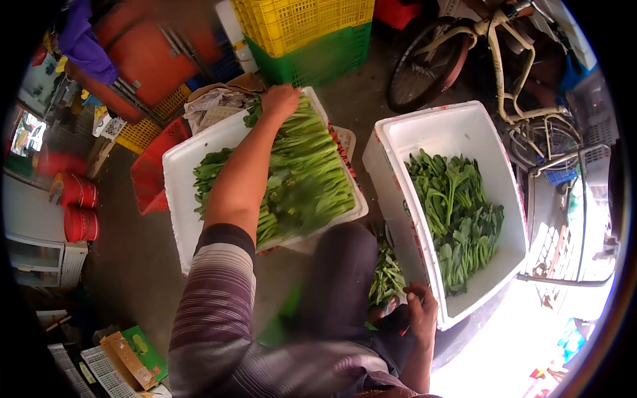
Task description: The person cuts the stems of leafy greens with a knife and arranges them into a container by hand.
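Note:
My left hand [282,101] reaches to the far end of the left white foam box, with its fingers curled over leafy greens [308,146]. These greens lie in rows, pale stems to the right and leaves to the left, with a few yellow flowers. The left foam box [184,166] is tilted. Beside the near corner of the right foam box [458,126], my right hand [421,312] is closed, and a small red bit shows below its fingers; what it holds is unclear. More leafy greens [458,219] lie in bunches inside the right box.
Loose greens [387,275] lie between my knee and the right box. Stacked yellow [302,26] and green crates [318,63] stand at the back. A bicycle [494,46] is at the back right. A red crate [151,172] and red tubs [79,222] are at the left.

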Tool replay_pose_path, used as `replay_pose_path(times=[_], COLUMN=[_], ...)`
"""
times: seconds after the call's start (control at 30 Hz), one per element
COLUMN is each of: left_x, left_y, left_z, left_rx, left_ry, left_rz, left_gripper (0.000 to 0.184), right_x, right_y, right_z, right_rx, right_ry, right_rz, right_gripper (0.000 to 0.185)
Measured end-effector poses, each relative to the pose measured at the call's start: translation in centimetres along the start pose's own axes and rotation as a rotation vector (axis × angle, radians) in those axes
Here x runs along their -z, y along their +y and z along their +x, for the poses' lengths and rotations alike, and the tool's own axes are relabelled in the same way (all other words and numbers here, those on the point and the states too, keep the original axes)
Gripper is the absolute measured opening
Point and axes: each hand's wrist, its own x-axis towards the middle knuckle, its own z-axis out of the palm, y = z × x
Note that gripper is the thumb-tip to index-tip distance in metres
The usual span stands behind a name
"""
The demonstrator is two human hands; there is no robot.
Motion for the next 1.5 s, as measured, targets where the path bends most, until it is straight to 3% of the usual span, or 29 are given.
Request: replay_pose_path(times=[0.07,0.2,0.43,0.63,0.83,0.87,0.93,1.2,1.5], left_x=[-3.8,-6.8,-7.1,-6.8,-6.9,-7.6,-7.3,-8.3,-8.0], left_y=[-2.5,-3.1,-2.6,-2.2,-2.3,-2.5,-2.0,-0.8,-2.5], left_z=[3.4,2.3,1.1,0.7,0.1,0.0,-1.1,-5.1,-1.9], left_rx=[0.017,0.010,0.043,0.064,0.078,0.046,0.036,0.012,-0.064], left_ry=[0.053,0.155,0.202,0.107,0.108,0.178,0.104,0.162,0.135], left_rz=[-0.076,-0.086,-0.070,-0.050,-0.085,-0.107,-0.107,-0.157,-0.073], left_gripper=[0.062,0.067,0.061,0.060,0.063,0.065,0.065,0.062,0.065], right_x=[0.2,0.1,-1.3,-1.2,-1.6,-1.6,-1.8,-1.5,-1.6], right_y=[0.2,1.3,0.7,1.0,1.7,1.8,2.1,3.9,2.2], right_z=[0.3,1.4,2.6,3.3,3.8,3.6,3.5,3.5,2.6], right_rx=[-0.042,-0.065,-0.079,-0.139,-0.068,-0.035,0.026,-0.031,0.039], right_ry=[-0.011,-0.054,-0.067,-0.114,-0.123,-0.104,-0.073,-0.081,-0.082], right_rz=[-0.023,-0.075,-0.070,-0.080,-0.019,-0.029,-0.052,-0.086,-0.149], right_gripper=[0.036,0.035,0.032,0.034,0.032,0.032,0.032,0.032,0.032])
